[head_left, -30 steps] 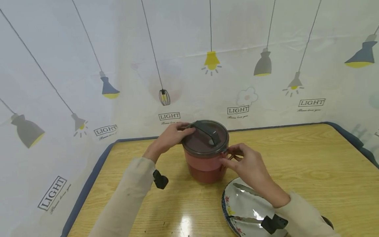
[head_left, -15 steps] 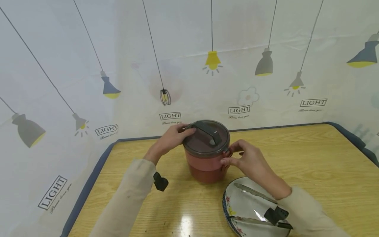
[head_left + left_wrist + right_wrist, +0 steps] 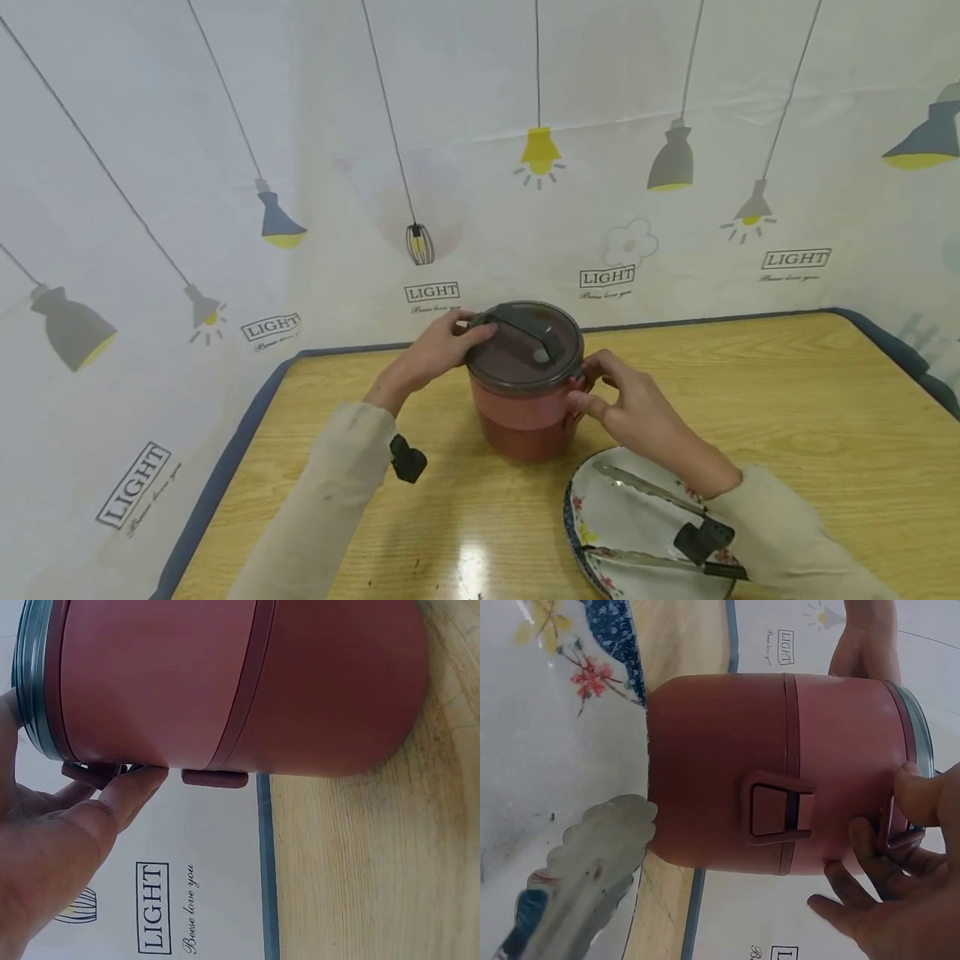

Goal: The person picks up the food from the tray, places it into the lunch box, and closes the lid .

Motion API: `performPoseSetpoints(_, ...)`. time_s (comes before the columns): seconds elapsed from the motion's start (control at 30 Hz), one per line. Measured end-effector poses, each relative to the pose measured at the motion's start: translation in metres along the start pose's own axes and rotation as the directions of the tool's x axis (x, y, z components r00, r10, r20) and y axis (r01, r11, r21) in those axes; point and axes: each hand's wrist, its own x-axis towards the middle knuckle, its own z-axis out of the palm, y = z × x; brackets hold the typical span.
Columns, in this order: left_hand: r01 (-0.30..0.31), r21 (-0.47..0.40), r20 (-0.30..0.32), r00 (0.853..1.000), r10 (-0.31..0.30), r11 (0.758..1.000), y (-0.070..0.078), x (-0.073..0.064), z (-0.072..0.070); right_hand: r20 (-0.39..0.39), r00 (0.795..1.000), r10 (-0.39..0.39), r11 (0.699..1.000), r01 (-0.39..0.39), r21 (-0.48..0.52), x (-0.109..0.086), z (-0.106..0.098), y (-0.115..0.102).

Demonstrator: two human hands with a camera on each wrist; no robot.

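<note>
A red two-tier lunch box [image 3: 525,417] stands upright on the table under a dark lid [image 3: 504,354] with a black carry handle [image 3: 528,332]. At its left rim my left hand [image 3: 438,343] has the thumb over the lid edge and the fingers at the left upper clip [image 3: 94,774]. My right hand [image 3: 633,404] pinches the right upper clip [image 3: 894,825] between thumb and fingers; the clip tilts out from the wall. Below it, the lower clip [image 3: 769,808] lies flat across the seam between the tiers.
Close at the front right is a floral plate [image 3: 573,517] bearing metal tongs [image 3: 637,557] with scalloped tips, partly hidden by my right sleeve. Behind the wooden table [image 3: 787,400] stands a lamp-printed cloth [image 3: 480,208], with a blue border along the table's edge.
My right hand has shifted slightly right at the clip, its thumb a little higher, and more of the tongs shows. The left hand keeps its place on the rim.
</note>
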Motion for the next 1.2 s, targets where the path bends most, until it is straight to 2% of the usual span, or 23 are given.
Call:
performPoseSetpoints(0.23,0.009,-0.015,-0.01,1.0,-0.01,1.0,-0.002,0.002,-0.001,-0.039,0.998,0.045,0.998,-0.043,0.044,-0.001,0.005,-0.003)
performPoseSetpoints(0.4,-0.01,-0.016,-0.007,1.0,0.009,1.0,-0.002,0.001,-0.001,-0.077,0.994,0.081,0.995,-0.076,0.071,-0.001,0.006,-0.004)
performPoseSetpoints(0.5,-0.025,-0.004,-0.011,1.0,0.024,1.0,-0.002,0.0,-0.001,-0.045,0.994,0.104,0.991,-0.099,0.09,0.002,0.002,-0.003)
performPoseSetpoints(0.63,-0.038,0.04,-0.031,0.999,0.039,0.998,-0.004,-0.002,0.001,0.006,0.998,0.064,0.998,-0.064,0.026,0.01,-0.006,-0.001)
performPoseSetpoints(0.7,-0.045,0.082,-0.05,0.998,0.049,0.996,-0.005,-0.002,0.003,0.023,1.0,0.012,0.998,-0.01,-0.062,0.016,-0.011,0.0)
performPoseSetpoints(0.77,-0.049,0.137,-0.071,0.996,0.059,0.989,-0.006,-0.001,0.004,0.048,0.997,-0.053,0.986,0.06,-0.156,0.022,-0.017,0.0)
performPoseSetpoints(0.83,-0.05,0.186,-0.085,0.994,0.067,0.981,-0.006,-0.002,0.005,0.111,0.986,-0.126,0.961,0.149,-0.234,0.028,-0.022,0.001)
performPoseSetpoints(0.9,-0.052,0.229,-0.091,0.993,0.075,0.972,-0.006,-0.002,0.006,0.18,0.961,-0.208,0.913,0.257,-0.317,0.032,-0.026,0.003)
performPoseSetpoints(0.97,-0.056,0.24,-0.087,0.993,0.079,0.969,-0.005,-0.003,0.006,0.236,0.931,-0.28,0.857,0.353,-0.375,0.033,-0.027,0.005)
performPoseSetpoints(1.03,-0.055,0.247,-0.083,0.994,0.077,0.967,-0.004,-0.004,0.006,0.267,0.899,-0.349,0.782,0.436,-0.446,0.033,-0.026,0.007)
performPoseSetpoints(1.1,-0.054,0.252,-0.08,0.994,0.077,0.966,-0.003,-0.004,0.007,0.271,0.876,-0.4,0.716,0.483,-0.504,0.032,-0.024,0.01)
performPoseSetpoints(1.2,-0.051,0.253,-0.079,0.994,0.073,0.966,-0.002,-0.005,0.007,0.26,0.855,-0.448,0.657,0.513,-0.552,0.031,-0.022,0.014)
